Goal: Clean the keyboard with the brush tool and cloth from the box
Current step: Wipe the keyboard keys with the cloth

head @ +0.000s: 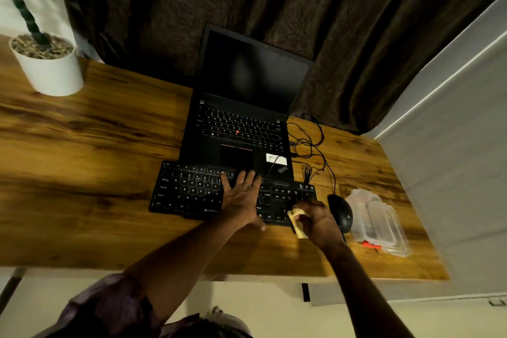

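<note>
Pinching yellow cloth [298, 223], right hand [319, 223] meets keyboard [192, 192]; left hand [241, 195] splayed; clear box [380, 223] contents unclear.

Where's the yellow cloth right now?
In the head view, the yellow cloth is bunched in the right hand, at the keyboard's near right corner, just left of the mouse.
</note>
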A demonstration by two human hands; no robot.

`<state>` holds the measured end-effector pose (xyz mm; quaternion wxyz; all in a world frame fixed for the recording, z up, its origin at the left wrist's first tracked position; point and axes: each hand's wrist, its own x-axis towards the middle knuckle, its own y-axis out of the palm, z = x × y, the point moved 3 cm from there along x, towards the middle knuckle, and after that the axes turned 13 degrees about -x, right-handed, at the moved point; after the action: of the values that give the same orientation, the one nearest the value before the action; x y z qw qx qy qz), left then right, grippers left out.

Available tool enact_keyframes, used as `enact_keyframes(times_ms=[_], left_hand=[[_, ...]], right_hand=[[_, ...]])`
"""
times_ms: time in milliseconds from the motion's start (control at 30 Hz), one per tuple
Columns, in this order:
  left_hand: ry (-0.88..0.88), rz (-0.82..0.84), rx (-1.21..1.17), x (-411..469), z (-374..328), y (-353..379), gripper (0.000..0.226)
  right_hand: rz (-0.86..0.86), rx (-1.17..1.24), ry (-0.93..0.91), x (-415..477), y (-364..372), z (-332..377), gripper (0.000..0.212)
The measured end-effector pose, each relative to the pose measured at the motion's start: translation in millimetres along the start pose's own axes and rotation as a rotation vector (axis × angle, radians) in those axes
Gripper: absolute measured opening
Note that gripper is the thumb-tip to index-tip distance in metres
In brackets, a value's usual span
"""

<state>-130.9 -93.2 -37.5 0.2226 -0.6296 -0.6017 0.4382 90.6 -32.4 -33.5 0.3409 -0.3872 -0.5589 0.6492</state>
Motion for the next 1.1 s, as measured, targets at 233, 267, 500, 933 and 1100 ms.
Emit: enact_keyframes(times_ms=[233,267,500,933,1100], left_hand=[[0.008,-0.015,-0.029,-1.2,-1.0,-0.9,0.139],[0.008,-0.016,-0.032,-0.9,-1.4,-1.2,0.139],[0.008,-0.007,-0.019,0.4,0.7,0.5,0.139],[0.011,-0.010,-0.019,0.1,-0.6,-0.9,0.138],[0.008,-0.006,-0.020,-0.9,0.0,0.1,0.138]], right_hand=[[-0.021,0.017,-0.207,-6.4,16.3,54.7,0.030],[-0.026,0.016,-0.208,-7.1,17.4,52.9,0.030],[-0.030,-0.043,0.072,-11.7,12.5,-38.8,0.031],[-0.042,0.081,0.085,-11.8,4.0,-21.4,0.035],[-0.081,0.093,0.296,-12.1,3.6,-55.1,0.034]])
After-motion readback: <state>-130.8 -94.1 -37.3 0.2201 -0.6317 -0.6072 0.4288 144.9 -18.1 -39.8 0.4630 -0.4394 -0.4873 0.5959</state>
